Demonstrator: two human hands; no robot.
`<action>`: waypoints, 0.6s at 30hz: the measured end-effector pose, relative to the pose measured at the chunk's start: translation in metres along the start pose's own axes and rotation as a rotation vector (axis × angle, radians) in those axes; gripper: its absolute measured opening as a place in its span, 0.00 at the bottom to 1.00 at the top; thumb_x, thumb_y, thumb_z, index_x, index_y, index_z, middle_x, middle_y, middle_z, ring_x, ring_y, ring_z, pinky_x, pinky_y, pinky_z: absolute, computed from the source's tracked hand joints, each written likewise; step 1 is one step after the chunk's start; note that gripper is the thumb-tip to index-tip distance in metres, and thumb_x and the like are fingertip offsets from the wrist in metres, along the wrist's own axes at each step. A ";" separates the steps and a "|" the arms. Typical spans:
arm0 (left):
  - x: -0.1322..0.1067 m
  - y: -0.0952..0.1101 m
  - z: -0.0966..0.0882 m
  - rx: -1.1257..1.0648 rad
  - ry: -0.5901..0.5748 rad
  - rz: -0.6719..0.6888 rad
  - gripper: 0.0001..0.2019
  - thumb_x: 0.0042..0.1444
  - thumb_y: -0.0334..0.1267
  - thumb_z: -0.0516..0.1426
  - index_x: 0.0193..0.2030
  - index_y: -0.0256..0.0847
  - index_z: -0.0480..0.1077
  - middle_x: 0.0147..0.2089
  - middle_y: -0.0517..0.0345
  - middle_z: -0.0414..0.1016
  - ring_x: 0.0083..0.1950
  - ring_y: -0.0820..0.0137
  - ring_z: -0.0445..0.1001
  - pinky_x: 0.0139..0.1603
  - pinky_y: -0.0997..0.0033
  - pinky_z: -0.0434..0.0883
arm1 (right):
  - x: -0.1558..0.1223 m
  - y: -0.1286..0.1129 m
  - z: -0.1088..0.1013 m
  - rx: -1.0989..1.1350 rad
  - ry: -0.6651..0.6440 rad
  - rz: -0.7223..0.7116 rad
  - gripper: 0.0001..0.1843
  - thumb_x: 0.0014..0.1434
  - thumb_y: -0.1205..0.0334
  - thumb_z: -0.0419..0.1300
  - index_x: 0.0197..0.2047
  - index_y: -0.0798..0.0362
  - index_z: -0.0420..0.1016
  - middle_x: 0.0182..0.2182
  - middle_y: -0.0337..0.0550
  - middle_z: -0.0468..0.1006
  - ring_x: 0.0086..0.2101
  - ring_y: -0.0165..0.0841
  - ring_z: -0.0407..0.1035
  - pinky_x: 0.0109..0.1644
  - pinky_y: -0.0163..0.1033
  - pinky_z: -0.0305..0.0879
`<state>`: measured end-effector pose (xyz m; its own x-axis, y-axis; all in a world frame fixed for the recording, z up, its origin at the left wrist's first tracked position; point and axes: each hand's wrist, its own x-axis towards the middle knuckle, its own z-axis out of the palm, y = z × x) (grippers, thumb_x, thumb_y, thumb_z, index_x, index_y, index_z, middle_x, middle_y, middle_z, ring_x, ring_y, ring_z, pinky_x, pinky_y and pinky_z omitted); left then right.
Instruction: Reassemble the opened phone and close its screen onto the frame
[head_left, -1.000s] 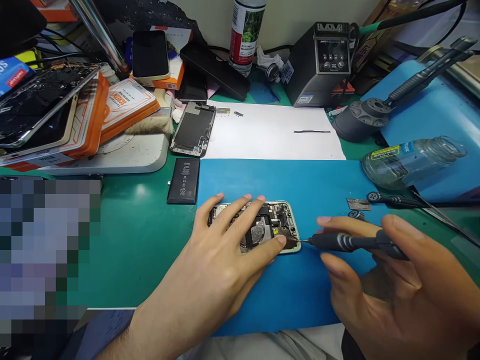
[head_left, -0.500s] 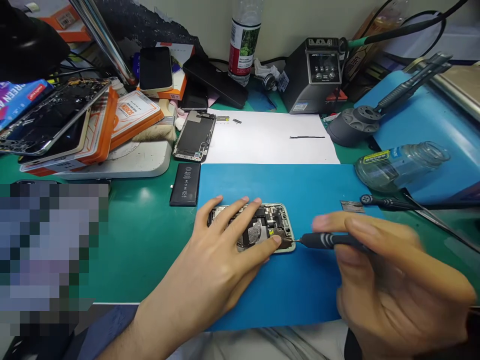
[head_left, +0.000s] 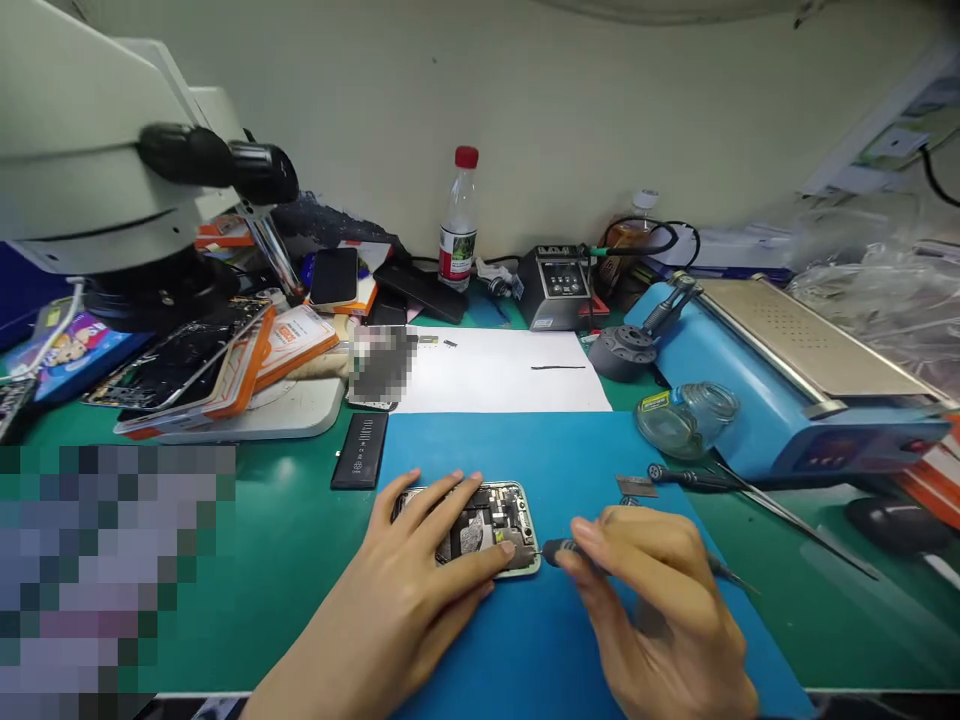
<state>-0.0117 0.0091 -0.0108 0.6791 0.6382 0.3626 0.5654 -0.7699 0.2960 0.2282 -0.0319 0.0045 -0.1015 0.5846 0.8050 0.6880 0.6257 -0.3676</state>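
An opened phone (head_left: 501, 512) with its insides showing lies on a blue mat (head_left: 570, 450). My left hand (head_left: 420, 580) rests flat on it, fingers spread, thumb at the phone's lower right corner. My right hand (head_left: 649, 600) grips a black screwdriver (head_left: 559, 550) whose tip touches that same corner of the phone.
A loose black battery (head_left: 360, 450) lies left of the mat. Behind it are a white sheet with small parts (head_left: 495, 370), a soldering station (head_left: 556, 285), a bottle (head_left: 459, 220), a microscope (head_left: 112, 170), stacked phones and boxes (head_left: 202, 360), a blue machine (head_left: 795, 390), a glass jar (head_left: 686, 420), and tools (head_left: 697, 478).
The head camera has tilted up and back, showing the wall and microscope. Both hands stay on the phone; my right hand has closed in along the screwdriver toward its tip.
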 end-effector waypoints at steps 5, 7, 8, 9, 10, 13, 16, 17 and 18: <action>-0.001 0.003 -0.004 -0.023 -0.050 -0.047 0.20 0.79 0.41 0.55 0.71 0.70 0.72 0.79 0.57 0.70 0.79 0.57 0.69 0.73 0.32 0.71 | -0.002 0.002 0.000 0.007 0.013 0.000 0.28 0.66 0.83 0.62 0.65 0.54 0.76 0.49 0.48 0.83 0.50 0.36 0.77 0.52 0.45 0.79; 0.000 0.003 -0.005 -0.030 -0.061 -0.054 0.21 0.79 0.40 0.54 0.71 0.71 0.72 0.79 0.57 0.69 0.79 0.57 0.68 0.74 0.31 0.70 | -0.001 0.003 0.000 0.006 0.044 -0.011 0.27 0.66 0.83 0.64 0.64 0.53 0.77 0.47 0.45 0.83 0.48 0.35 0.77 0.52 0.45 0.78; 0.001 0.003 -0.005 -0.030 -0.064 -0.056 0.21 0.79 0.40 0.55 0.72 0.71 0.72 0.79 0.57 0.69 0.79 0.57 0.68 0.74 0.31 0.70 | 0.000 0.003 0.001 0.005 0.042 -0.014 0.26 0.66 0.82 0.65 0.64 0.53 0.77 0.48 0.46 0.84 0.49 0.36 0.78 0.54 0.45 0.79; 0.001 0.003 -0.006 -0.027 -0.063 -0.056 0.22 0.79 0.40 0.55 0.72 0.71 0.71 0.79 0.56 0.69 0.79 0.57 0.68 0.74 0.31 0.69 | 0.001 0.003 0.002 0.008 0.036 -0.016 0.26 0.67 0.81 0.64 0.64 0.52 0.77 0.49 0.46 0.84 0.51 0.36 0.79 0.55 0.46 0.79; 0.002 0.004 -0.006 -0.019 -0.063 -0.055 0.22 0.79 0.39 0.55 0.73 0.70 0.70 0.79 0.56 0.69 0.79 0.57 0.68 0.75 0.31 0.69 | 0.002 0.002 0.003 0.013 0.035 -0.022 0.25 0.67 0.81 0.64 0.64 0.52 0.77 0.49 0.46 0.85 0.51 0.36 0.79 0.55 0.45 0.80; 0.000 0.006 -0.009 0.020 -0.083 -0.048 0.23 0.79 0.41 0.56 0.75 0.71 0.68 0.80 0.56 0.68 0.79 0.54 0.69 0.74 0.30 0.70 | 0.002 0.000 0.005 0.016 0.091 -0.030 0.24 0.65 0.79 0.69 0.60 0.49 0.79 0.44 0.40 0.87 0.44 0.33 0.81 0.49 0.40 0.81; 0.000 0.012 -0.016 0.100 -0.089 -0.021 0.22 0.76 0.45 0.59 0.73 0.72 0.70 0.80 0.57 0.67 0.80 0.48 0.67 0.72 0.25 0.70 | 0.000 -0.002 0.003 -0.005 0.234 0.055 0.20 0.65 0.75 0.70 0.56 0.46 0.81 0.42 0.40 0.86 0.42 0.36 0.82 0.49 0.44 0.83; 0.002 0.014 -0.020 0.119 -0.080 -0.007 0.21 0.75 0.46 0.60 0.71 0.72 0.72 0.80 0.57 0.67 0.80 0.46 0.66 0.72 0.24 0.69 | -0.001 -0.001 0.001 -0.017 0.299 0.114 0.19 0.69 0.74 0.67 0.59 0.46 0.80 0.43 0.42 0.86 0.42 0.37 0.83 0.49 0.45 0.83; 0.008 0.015 -0.024 0.128 -0.066 0.006 0.20 0.74 0.46 0.62 0.70 0.70 0.74 0.80 0.56 0.68 0.80 0.45 0.67 0.72 0.25 0.69 | -0.002 0.000 -0.002 -0.029 0.357 0.183 0.20 0.72 0.72 0.63 0.64 0.47 0.78 0.43 0.44 0.84 0.41 0.37 0.83 0.46 0.44 0.83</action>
<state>-0.0090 0.0021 0.0178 0.7094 0.6361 0.3036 0.6139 -0.7692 0.1772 0.2296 -0.0337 0.0039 0.2776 0.4654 0.8404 0.6919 0.5100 -0.5110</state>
